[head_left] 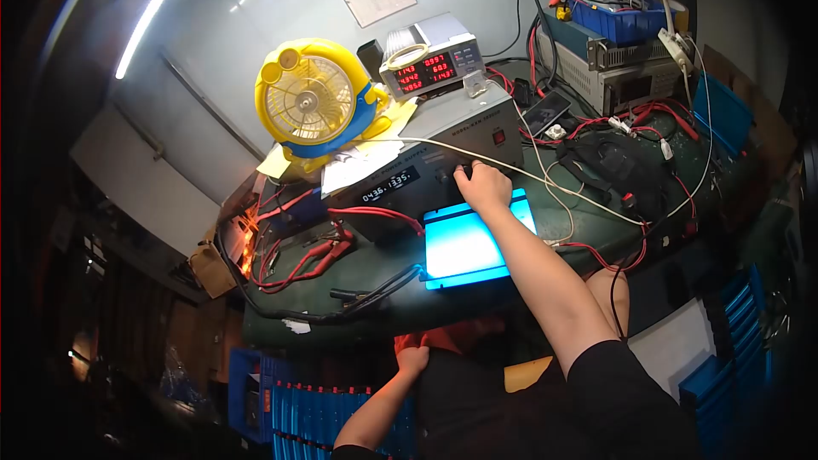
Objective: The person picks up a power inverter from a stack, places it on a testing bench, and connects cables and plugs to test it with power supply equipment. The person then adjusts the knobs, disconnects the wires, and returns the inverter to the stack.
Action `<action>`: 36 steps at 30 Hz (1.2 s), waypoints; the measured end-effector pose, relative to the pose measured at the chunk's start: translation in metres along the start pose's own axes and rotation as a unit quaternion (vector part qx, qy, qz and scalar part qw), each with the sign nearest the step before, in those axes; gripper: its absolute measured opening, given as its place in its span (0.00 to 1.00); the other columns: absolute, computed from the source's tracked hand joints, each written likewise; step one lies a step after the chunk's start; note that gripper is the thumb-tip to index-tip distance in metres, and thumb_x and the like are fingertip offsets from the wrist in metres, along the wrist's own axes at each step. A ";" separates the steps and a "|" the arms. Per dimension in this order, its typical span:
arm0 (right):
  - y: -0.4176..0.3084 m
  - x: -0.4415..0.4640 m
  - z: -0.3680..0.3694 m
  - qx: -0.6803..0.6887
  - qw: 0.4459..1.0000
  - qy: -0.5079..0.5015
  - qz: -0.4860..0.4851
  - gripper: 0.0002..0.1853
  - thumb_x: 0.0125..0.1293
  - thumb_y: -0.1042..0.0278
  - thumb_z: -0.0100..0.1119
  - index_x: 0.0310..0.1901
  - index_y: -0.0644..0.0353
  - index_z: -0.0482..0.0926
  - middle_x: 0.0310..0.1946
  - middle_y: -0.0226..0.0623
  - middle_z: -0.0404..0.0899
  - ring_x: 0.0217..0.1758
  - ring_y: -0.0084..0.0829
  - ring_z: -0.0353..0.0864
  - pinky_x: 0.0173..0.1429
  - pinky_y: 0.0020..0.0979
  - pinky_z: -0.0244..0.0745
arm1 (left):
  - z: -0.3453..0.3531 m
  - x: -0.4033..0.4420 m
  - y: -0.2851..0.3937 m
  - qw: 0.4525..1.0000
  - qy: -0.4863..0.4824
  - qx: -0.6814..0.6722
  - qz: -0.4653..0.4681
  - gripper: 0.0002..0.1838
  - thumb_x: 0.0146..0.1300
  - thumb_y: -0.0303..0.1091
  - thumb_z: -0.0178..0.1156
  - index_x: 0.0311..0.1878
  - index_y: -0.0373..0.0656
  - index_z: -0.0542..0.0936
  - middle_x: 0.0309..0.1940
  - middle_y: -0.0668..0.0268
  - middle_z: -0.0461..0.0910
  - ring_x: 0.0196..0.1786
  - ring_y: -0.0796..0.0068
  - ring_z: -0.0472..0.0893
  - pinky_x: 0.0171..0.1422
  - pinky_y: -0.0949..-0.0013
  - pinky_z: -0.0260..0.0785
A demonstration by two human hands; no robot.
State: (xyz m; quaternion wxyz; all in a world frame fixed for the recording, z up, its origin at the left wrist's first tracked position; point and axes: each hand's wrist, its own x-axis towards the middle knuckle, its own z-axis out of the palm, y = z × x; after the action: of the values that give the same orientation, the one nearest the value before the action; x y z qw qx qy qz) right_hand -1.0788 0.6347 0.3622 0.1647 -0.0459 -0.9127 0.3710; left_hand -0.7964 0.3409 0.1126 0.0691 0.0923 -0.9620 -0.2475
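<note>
My right hand (485, 188) reaches over the bench to the front panel of a grey DC power supply (388, 204). Its fingers are curled at a panel knob, which they mostly cover. A lit display (390, 186) glows on that panel. Under my right forearm lies a bright blue metal box (469, 243), with black and red cables at its left side. My left hand (412, 356) is low by my lap, beside some red material (447, 339); its fingers are partly hidden, and whether they grip it I cannot tell.
A yellow fan (308, 100) and a meter with red digits (432, 68) stand on the supply. Red clamps (328, 251) lie left. Cables, a black bag (618, 172) and stacked instruments (630, 77) occupy the right. Blue metal boxes (319, 417) sit below the bench.
</note>
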 end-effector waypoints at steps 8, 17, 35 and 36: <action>0.001 -0.002 0.003 0.003 1.000 0.008 -0.004 0.26 0.73 0.41 0.52 0.38 0.60 0.85 0.34 0.51 0.88 0.41 0.54 0.89 0.49 0.53 0.82 | 0.001 -0.003 0.002 0.999 0.024 0.010 0.019 0.31 0.68 0.49 0.63 0.71 0.48 0.77 0.73 0.52 0.74 0.78 0.44 0.65 0.83 0.48 0.56; 0.002 -0.001 0.002 -0.002 1.000 0.010 -0.001 0.26 0.72 0.42 0.54 0.39 0.60 0.86 0.34 0.52 0.89 0.41 0.54 0.89 0.49 0.53 0.82 | 0.001 -0.004 0.002 1.000 0.002 -0.013 0.005 0.30 0.68 0.49 0.62 0.71 0.49 0.77 0.74 0.52 0.73 0.79 0.45 0.65 0.83 0.49 0.54; 0.001 0.001 0.001 0.006 1.000 0.006 -0.005 0.27 0.72 0.41 0.52 0.38 0.60 0.86 0.35 0.52 0.88 0.41 0.55 0.89 0.49 0.54 0.82 | 0.003 0.000 -0.003 1.000 0.007 -0.015 -0.022 0.31 0.68 0.50 0.62 0.72 0.48 0.76 0.73 0.52 0.73 0.78 0.44 0.65 0.82 0.49 0.55; 0.001 0.002 0.002 0.001 1.000 0.010 -0.009 0.27 0.73 0.41 0.51 0.38 0.60 0.86 0.34 0.52 0.88 0.41 0.55 0.89 0.49 0.54 0.82 | -0.002 0.002 0.001 1.000 -0.012 0.006 -0.016 0.31 0.68 0.50 0.62 0.72 0.48 0.76 0.73 0.51 0.73 0.78 0.44 0.65 0.82 0.49 0.56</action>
State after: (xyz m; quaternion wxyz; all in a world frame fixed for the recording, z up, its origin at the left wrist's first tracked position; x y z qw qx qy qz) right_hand -1.0813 0.6351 0.3608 0.1772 -0.0415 -0.9110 0.3701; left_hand -0.7979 0.3403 0.1144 0.0534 0.1049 -0.9628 -0.2434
